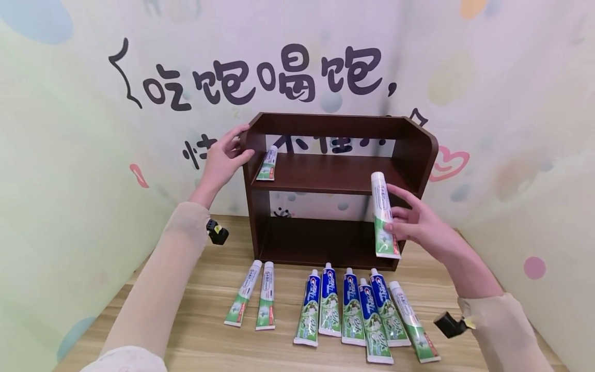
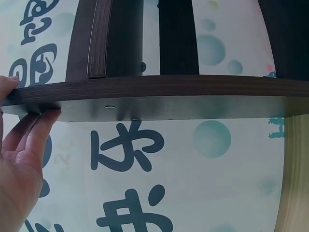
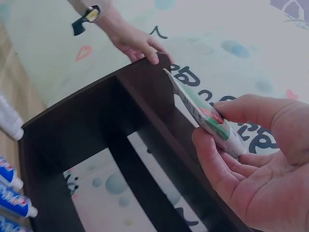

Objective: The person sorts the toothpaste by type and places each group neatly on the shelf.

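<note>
My right hand (image 1: 425, 225) pinches a white-and-green toothpaste tube (image 1: 382, 217) between thumb and fingers. Cap up, the tube is held in front of the right part of a dark brown two-tier shelf (image 1: 321, 178). In the right wrist view, the same tube (image 3: 205, 113) is seen nearly edge-on. At the shelf's upper left, my left hand (image 1: 225, 160) grips the side panel (image 2: 159, 87), thumb on one face and fingers on the other. Another white-and-green tube (image 1: 268, 163) leans on the upper tier, close to that panel.
Two white-and-green tubes (image 1: 266, 297) lie on the wooden table (image 1: 204, 289) in front of the shelf's left part. Several blue-and-green Crest tubes (image 1: 351, 307) lie farther right, with one more white-and-green tube (image 1: 413, 320) beside them. Behind the shelf hangs a printed backdrop (image 1: 279, 31).
</note>
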`<state>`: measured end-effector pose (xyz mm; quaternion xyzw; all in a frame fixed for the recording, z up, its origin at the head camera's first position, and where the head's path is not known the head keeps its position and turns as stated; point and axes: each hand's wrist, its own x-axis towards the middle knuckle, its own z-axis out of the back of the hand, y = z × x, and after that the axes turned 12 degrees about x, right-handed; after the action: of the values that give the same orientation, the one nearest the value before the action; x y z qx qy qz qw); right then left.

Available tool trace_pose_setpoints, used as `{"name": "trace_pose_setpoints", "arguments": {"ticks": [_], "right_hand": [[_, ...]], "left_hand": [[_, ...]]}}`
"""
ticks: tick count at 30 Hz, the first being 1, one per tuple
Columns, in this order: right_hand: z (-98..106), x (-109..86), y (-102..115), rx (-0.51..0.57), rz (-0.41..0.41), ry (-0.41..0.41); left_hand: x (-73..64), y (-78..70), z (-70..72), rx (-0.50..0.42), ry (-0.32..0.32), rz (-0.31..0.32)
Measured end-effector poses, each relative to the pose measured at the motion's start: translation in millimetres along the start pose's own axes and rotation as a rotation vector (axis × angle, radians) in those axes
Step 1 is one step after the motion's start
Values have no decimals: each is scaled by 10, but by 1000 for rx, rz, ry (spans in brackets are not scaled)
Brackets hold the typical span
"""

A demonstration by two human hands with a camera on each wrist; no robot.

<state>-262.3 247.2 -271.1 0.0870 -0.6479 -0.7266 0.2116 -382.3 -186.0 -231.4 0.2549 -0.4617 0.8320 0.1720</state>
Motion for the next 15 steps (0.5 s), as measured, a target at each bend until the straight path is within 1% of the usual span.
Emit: {"name": "trace_pose_setpoints", "arguments": {"ticks": [3, 6, 12, 15], "right_hand": [[-7, 121, 79, 58, 7, 6], [-21, 240, 163, 86, 18, -4], [-85, 493, 338, 30, 19, -49], [-126, 643, 411, 35, 8, -66]], "left_hand": [[-4, 8, -3, 6, 2, -4], [-1, 20, -5, 14, 0, -6], [16, 42, -9, 27, -11, -6], [13, 45, -5, 35, -16, -1]]}}
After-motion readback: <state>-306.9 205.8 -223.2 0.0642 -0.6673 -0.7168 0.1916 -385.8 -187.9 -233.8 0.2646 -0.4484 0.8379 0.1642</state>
